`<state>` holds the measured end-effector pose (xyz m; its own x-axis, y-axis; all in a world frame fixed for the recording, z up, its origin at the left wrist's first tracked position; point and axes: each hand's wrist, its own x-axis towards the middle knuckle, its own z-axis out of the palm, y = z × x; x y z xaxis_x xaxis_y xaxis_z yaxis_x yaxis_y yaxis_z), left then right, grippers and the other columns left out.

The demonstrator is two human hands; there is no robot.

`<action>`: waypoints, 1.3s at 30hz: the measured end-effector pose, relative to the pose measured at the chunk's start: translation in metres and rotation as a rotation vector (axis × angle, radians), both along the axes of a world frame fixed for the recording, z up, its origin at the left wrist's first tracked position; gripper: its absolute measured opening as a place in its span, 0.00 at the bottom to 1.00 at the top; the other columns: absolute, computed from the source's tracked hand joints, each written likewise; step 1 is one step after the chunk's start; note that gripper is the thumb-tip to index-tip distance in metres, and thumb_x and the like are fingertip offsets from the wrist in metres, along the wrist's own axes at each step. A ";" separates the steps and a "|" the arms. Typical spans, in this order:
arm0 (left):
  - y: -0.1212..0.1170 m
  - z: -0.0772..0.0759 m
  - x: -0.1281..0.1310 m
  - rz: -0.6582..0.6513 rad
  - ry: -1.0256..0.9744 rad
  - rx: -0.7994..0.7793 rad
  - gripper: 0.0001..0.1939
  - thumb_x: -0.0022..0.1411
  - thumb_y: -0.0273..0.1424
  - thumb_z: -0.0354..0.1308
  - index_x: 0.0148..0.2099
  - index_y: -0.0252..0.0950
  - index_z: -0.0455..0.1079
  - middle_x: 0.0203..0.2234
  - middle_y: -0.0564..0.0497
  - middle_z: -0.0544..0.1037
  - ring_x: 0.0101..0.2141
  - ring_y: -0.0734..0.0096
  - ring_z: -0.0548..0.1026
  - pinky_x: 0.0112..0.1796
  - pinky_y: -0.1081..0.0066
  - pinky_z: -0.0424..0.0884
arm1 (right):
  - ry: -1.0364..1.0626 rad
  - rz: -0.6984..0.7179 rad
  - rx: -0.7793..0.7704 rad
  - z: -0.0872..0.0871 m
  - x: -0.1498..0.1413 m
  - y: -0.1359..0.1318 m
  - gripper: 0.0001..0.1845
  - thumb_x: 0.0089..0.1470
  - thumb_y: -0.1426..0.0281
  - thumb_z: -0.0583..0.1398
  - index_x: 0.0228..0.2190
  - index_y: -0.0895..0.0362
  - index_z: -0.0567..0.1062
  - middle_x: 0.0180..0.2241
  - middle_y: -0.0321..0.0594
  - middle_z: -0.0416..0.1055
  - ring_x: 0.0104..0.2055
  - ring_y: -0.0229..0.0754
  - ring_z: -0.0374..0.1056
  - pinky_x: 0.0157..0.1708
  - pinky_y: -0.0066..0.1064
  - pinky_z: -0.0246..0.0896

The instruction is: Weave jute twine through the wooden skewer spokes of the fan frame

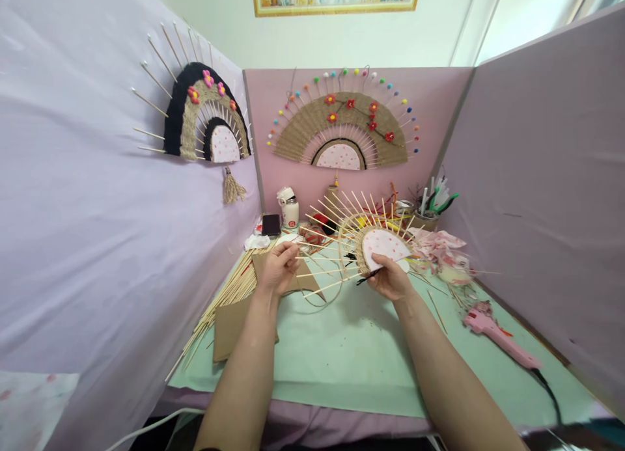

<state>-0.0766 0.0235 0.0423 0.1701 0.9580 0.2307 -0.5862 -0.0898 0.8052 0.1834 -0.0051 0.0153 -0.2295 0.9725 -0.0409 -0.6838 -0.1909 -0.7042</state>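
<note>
My right hand (390, 278) grips the half-round base of a half-made fan (385, 246), its thumb on the white, pink-spotted face. Thin wooden sticks (342, 207) spread from the base up and to the left. Tan twine (325, 310) is woven round the base and sags in a loose loop below the sticks. At the left stick ends, my left hand (280, 265) is closed in a pinch, apparently on this twine, though the fingertips partly hide it. Dark cord ends stick out near the base's lower left edge.
Bundled sticks (224, 295) and cardboard pieces (232, 327) lie at left. A phone (271, 225) and white bottle (288, 208) stand behind. At right are a pink glue gun (502, 337), crumpled pink cloth (437, 241) and a tool pot (426, 222). Finished fans (342, 125) hang on the partitions.
</note>
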 end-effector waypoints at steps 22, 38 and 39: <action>-0.008 -0.016 0.044 0.185 0.456 0.100 0.17 0.49 0.25 0.57 0.45 0.37 0.67 0.38 0.48 0.72 0.41 0.69 0.69 0.43 0.68 0.62 | 0.062 0.031 -0.068 0.001 -0.023 -0.004 0.08 0.48 0.72 0.58 0.34 0.59 0.70 0.24 0.38 0.76 0.22 0.40 0.73 0.15 0.22 0.68; -0.030 -0.028 0.069 0.275 0.314 0.306 0.11 0.53 0.33 0.58 0.39 0.35 0.69 0.30 0.49 0.73 0.32 0.72 0.71 0.36 0.71 0.66 | 0.170 -0.216 -0.001 0.003 -0.026 0.001 0.08 0.48 0.73 0.59 0.34 0.59 0.70 0.26 0.38 0.77 0.27 0.41 0.74 0.20 0.24 0.71; -0.031 -0.028 0.071 0.284 0.264 0.268 0.11 0.52 0.34 0.59 0.38 0.35 0.69 0.29 0.50 0.73 0.31 0.73 0.70 0.35 0.72 0.66 | 0.164 -0.218 0.003 0.003 -0.027 0.001 0.08 0.48 0.73 0.59 0.34 0.59 0.70 0.25 0.39 0.77 0.27 0.41 0.74 0.20 0.24 0.71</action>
